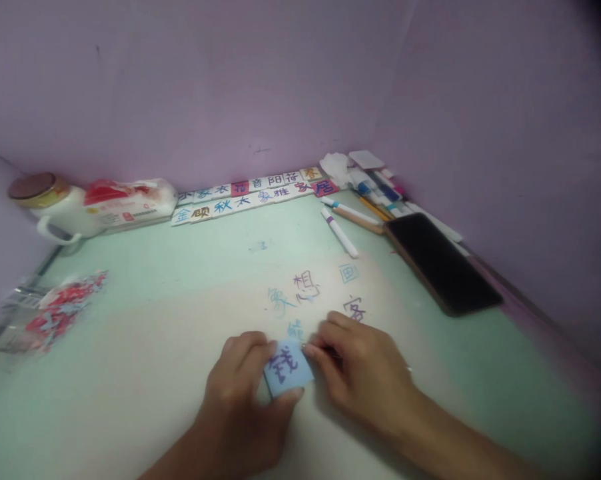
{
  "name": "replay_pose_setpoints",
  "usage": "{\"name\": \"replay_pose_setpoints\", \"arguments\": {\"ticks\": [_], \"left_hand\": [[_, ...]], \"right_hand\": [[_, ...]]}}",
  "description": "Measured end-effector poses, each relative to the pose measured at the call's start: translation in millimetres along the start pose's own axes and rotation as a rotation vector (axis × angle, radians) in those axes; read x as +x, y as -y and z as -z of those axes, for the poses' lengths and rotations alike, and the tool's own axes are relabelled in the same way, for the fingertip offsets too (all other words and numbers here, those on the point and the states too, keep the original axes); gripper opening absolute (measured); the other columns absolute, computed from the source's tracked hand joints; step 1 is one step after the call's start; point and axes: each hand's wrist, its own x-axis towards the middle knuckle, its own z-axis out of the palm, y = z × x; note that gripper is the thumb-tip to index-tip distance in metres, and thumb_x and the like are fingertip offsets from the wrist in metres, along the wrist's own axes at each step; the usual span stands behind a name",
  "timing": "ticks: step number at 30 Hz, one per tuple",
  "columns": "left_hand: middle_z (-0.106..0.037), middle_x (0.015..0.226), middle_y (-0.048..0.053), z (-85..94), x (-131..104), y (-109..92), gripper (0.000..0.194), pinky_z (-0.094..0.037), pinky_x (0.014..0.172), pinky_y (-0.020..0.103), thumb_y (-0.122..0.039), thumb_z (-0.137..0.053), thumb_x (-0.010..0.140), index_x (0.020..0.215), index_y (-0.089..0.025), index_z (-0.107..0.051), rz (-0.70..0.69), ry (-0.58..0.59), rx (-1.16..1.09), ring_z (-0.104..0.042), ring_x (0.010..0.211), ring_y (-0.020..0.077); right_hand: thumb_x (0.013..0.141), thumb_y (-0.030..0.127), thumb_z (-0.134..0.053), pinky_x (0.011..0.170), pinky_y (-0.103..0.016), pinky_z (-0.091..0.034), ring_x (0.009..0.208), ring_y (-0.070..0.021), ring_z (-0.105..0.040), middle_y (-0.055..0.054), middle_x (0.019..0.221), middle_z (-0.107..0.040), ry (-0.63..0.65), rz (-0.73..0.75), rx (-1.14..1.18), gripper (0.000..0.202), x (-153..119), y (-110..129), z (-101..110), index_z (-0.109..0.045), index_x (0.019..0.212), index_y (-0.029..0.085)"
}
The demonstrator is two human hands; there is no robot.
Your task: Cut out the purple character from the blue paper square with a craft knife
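A small blue paper square (300,375) with a purple handwritten character lies low in the middle of the view. My left hand (238,393) grips it from the left, fingers at its upper left edge and thumb along its lower edge. My right hand (363,363) is closed in a pinch at the upper right corner of the square; what exactly its fingertips hold is partly hidden. Just beyond the hands, handwritten characters (306,287) in purple and blue show on the tabletop. A white marker with a purple band (339,232) lies farther off.
Two rows of character cards (240,203) line the back wall. At the left stand a lidded white mug (70,210), a tissue pack (130,203) and a bag of red and pale scraps (63,313). A phone (440,263) and several pens (375,193) lie at the right.
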Motion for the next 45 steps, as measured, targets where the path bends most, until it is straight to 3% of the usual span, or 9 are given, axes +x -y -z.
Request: {"name": "replay_pose_setpoints", "arguments": {"ticks": [6, 22, 40, 45], "left_hand": [[-0.054, 0.101, 0.011, -0.3, -0.5, 1.4, 0.031, -0.053, 0.072, 0.037, -0.024, -0.063, 0.074, 0.102, -0.016, -0.052, -0.004, 0.032, -0.017, -0.056, 0.087, 0.0234], [-0.058, 0.096, 0.011, -0.2, 3.9, -2.8, 0.028, -0.054, 0.068, 0.038, -0.027, -0.064, 0.074, 0.098, -0.016, -0.055, -0.006, -0.024, -0.004, -0.059, 0.083, 0.0244], [-0.058, 0.096, 0.012, -1.2, 2.6, -0.8, 0.03, -0.055, 0.067, 0.038, -0.028, -0.064, 0.073, 0.098, -0.014, -0.056, -0.01, -0.022, 0.007, -0.06, 0.082, 0.0244], [-0.057, 0.097, 0.013, -0.2, 3.1, -1.5, 0.03, -0.055, 0.068, 0.038, -0.026, -0.063, 0.074, 0.1, -0.013, -0.055, -0.015, -0.016, 0.005, -0.059, 0.083, 0.0244]], "right_hand": [[0.082, 0.024, -0.048, 0.058, -0.029, -0.035, 0.065, -0.0166, -0.055, -0.003, 0.073, -0.058, -0.002, -0.033, -0.011, 0.019, 4.5, 3.9, -2.8, -0.063, 0.071, 0.018], [0.081, 0.02, -0.05, 0.057, -0.028, -0.032, 0.061, -0.0139, -0.048, -0.001, 0.068, -0.053, 0.065, 0.154, -0.067, 0.016, 6.7, -4.7, 7.0, -0.059, 0.068, 0.017], [0.081, 0.019, -0.051, 0.058, -0.026, -0.035, 0.064, -0.0137, -0.051, -0.001, 0.07, -0.055, 0.128, 0.152, -0.027, 0.014, 5.3, -8.7, 11.8, -0.061, 0.071, 0.017], [0.083, 0.022, -0.047, 0.056, -0.028, -0.034, 0.062, -0.0154, -0.051, -0.003, 0.07, -0.056, 0.05, 0.096, -0.048, 0.019, 1.1, -4.6, 4.7, -0.061, 0.071, 0.017]]}}
